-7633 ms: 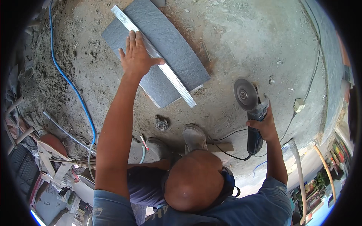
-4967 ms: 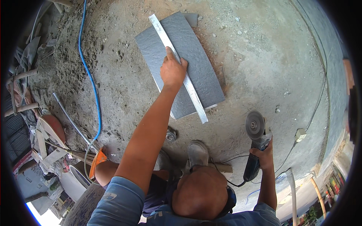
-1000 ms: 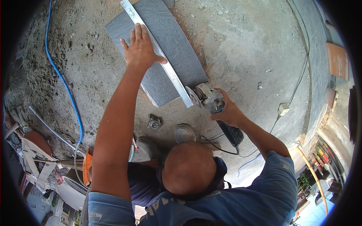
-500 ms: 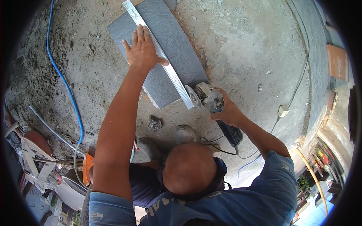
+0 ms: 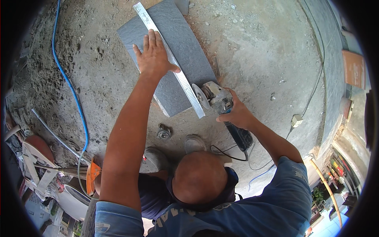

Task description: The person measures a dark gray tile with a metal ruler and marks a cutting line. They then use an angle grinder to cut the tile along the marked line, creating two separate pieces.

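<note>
On the dusty floor [image 5: 256,59], at the top middle of the view, lies a dark grey tile [image 5: 187,45], its uppermost corner cut off by the picture's edge. A metal strip [image 5: 185,84] runs slantwise across it. The left hand [image 5: 154,59] is spread flat over tile and strip, hiding part of both; its thumb lies across the metal. The right hand [image 5: 239,112] is wrapped around a grinder [image 5: 221,99], some of its fingers out of sight. The grinder's disc [image 5: 200,96] stands on edge just beside the strip, near its lower end; whether it touches the tile is hard to make out. Nearer the person lie a tape measure [image 5: 164,132] and two shoes, partly covered by a bare knee [image 5: 199,177]. Five seconds ago the grinder was well apart from the tile, and the left hand's fingers were mostly bent. Since half a second ago, the disc has shifted slightly up along the strip.
</note>
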A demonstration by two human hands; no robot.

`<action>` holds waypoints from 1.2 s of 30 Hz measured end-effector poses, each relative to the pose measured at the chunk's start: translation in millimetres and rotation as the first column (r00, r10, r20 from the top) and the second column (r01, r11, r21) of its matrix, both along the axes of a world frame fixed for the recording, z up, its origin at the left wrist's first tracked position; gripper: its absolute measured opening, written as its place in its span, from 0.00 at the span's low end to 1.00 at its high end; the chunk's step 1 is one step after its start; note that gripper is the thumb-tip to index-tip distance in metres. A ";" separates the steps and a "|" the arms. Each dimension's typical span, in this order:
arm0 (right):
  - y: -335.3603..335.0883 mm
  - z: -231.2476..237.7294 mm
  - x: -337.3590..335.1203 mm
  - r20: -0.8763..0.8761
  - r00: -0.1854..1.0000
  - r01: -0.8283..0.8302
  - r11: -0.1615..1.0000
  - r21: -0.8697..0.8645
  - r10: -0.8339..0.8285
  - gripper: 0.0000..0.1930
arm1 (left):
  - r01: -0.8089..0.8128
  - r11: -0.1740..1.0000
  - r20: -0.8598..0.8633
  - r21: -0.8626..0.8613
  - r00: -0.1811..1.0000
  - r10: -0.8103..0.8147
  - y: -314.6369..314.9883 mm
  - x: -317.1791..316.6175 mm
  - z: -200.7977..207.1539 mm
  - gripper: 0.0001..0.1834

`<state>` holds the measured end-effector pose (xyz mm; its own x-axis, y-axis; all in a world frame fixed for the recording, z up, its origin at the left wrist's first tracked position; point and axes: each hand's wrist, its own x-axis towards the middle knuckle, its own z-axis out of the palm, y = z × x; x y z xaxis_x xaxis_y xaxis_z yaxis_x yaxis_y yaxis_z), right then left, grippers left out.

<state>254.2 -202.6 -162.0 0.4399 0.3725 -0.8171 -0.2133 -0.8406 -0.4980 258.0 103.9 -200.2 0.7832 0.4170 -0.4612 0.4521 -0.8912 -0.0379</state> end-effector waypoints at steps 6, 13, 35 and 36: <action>7.5 -9.9 6.1 0.016 0.999 0.031 0.997 0.075 -0.033 0.62 | -0.006 1.000 0.015 -0.015 1.000 0.006 0.5 -0.1 2.1 0.81; 29.3 1.0 19.1 0.004 1.000 0.028 0.999 0.046 -0.028 0.60 | -0.019 0.999 0.000 -0.038 1.000 0.019 -0.1 1.8 6.9 0.81; 67.1 -21.0 45.1 0.081 0.995 0.044 0.996 0.078 -0.050 0.63 | -0.046 0.995 0.014 -0.089 0.999 0.048 1.3 1.1 11.4 0.81; 69.0 -20.8 46.1 0.083 0.995 0.041 0.996 0.080 -0.048 0.63 | -0.046 0.994 0.016 -0.099 0.999 0.048 1.2 0.9 12.4 0.81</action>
